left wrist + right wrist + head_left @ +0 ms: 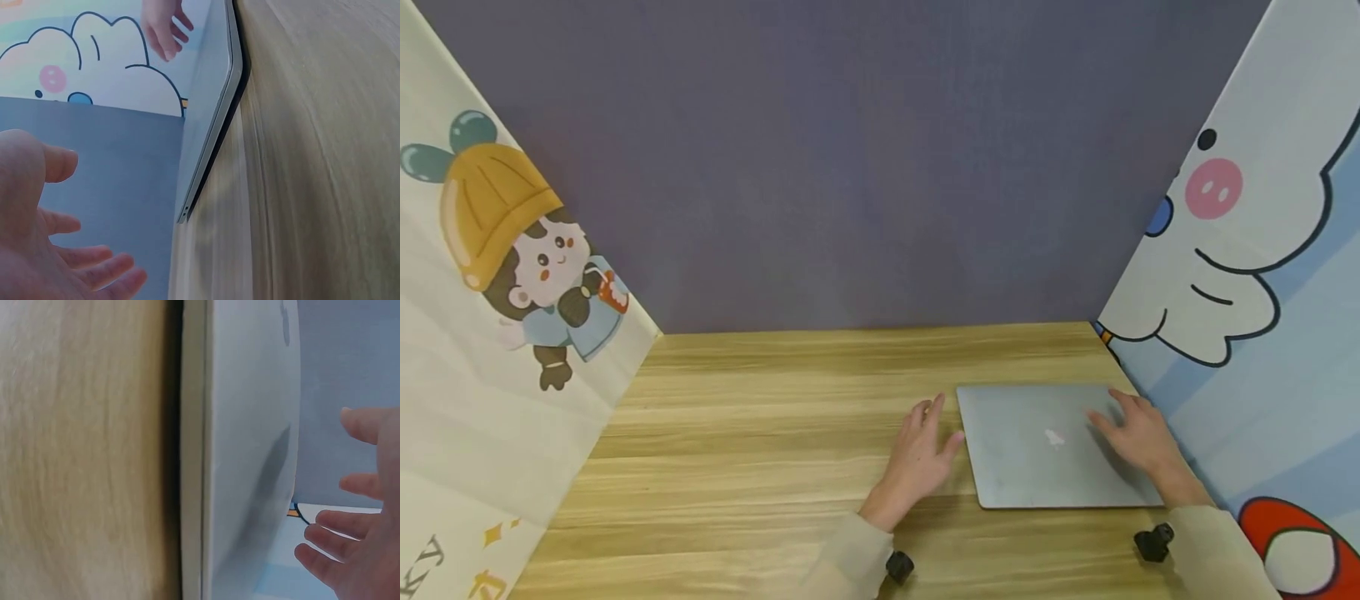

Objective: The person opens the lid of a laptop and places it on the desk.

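A closed grey laptop (1022, 442) lies flat on the right part of the wooden table, a pale logo on its lid. My left hand (917, 454) is just beside the laptop's left edge, fingers spread and holding nothing. In the left wrist view that hand (75, 237) shows loose, parted fingers, with the laptop's side edge (219, 119) beyond. Over the lid's right part is my right hand (1142, 437), its fingers apart. The right wrist view shows this hand (356, 531) above the lid (250, 456), casting a shadow on it.
The wooden table (737, 433) extends to the left of the laptop. A dark grey panel (865, 167) stands at the back. Cartoon-printed walls rise at the left (445, 375) and right (1300, 417), the right one close by the right hand. A small black device (1153, 543) sits at the right wrist.
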`<state>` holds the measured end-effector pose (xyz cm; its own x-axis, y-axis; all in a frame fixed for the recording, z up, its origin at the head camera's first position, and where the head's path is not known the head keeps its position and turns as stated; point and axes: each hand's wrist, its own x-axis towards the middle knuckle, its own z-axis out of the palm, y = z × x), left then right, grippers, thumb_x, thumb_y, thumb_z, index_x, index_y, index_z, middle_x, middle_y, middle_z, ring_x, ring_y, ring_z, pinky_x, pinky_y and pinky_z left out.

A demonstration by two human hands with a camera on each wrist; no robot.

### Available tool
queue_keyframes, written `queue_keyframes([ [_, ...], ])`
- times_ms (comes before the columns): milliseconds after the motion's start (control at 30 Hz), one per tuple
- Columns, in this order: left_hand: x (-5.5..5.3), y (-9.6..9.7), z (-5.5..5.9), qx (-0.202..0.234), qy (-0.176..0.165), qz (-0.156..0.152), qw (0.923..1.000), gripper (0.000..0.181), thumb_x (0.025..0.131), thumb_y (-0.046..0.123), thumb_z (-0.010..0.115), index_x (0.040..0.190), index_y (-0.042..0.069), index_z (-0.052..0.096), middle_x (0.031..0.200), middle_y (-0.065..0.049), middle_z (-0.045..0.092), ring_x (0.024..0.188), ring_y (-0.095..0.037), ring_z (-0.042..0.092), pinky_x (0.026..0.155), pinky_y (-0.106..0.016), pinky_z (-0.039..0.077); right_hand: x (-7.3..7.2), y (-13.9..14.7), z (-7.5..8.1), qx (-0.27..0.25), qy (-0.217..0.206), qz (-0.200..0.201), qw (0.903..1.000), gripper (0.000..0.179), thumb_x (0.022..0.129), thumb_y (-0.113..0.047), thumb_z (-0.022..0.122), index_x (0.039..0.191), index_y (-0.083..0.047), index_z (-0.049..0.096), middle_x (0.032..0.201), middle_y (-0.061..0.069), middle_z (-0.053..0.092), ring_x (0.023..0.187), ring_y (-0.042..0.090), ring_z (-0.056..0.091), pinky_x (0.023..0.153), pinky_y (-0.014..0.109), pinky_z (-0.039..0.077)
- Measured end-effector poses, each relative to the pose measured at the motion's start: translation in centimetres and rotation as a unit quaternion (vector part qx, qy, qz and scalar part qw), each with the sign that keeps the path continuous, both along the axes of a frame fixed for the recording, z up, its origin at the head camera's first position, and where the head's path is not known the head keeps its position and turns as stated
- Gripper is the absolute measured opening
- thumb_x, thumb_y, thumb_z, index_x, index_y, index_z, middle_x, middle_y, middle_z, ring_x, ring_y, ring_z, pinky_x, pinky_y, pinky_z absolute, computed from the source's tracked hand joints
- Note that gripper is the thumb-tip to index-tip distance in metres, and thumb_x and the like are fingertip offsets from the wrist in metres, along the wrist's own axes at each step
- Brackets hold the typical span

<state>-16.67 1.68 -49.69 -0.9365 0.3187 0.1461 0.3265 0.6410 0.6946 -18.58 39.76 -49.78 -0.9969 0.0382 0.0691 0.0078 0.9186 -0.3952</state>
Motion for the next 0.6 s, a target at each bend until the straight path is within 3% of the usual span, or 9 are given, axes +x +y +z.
queue_keyframes([
  [600, -0.4, 1.6, -0.6, 0.02, -0.03, -0.003, 0.9993, 0.064, 0.106, 0.042, 0.05, 0.159, 0.011, 0.032, 0.153, -0.02, 0.042, 0.139, -0.038, 0.042, 0.112, -0.055, 0.039, 0.4, 2.1, -1.0, -0.007, -0.066, -0.026, 0.9975, 0.09, 0.101, -0.058, 0.05, 0.145, 0.018, 0.033, 0.139, 0.052, 0.031, 0.123, 0.069, 0.032, 0.099, 0.076, 0.033],
])
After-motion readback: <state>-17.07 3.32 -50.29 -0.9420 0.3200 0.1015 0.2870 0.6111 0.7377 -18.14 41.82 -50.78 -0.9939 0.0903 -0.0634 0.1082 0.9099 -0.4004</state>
